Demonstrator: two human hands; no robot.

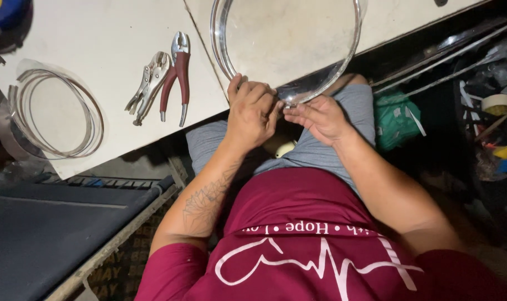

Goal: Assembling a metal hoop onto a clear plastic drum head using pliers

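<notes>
Both hands pinch the near edge of the metal ring point(331, 61) at the table point(114, 83) edge: left hand point(252, 114) clamped on it, right hand point(317, 118) fingertips gripping. Risk: thin edge slips, cuts fingers. Pliers point(175, 75) lie unused.

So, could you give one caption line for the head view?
Both hands, left and right, pinch a metal ring at the table edge, pliers nearby.

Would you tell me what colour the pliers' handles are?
Dark red, on the pliers beside the bare-metal locking pliers; head view.
</notes>
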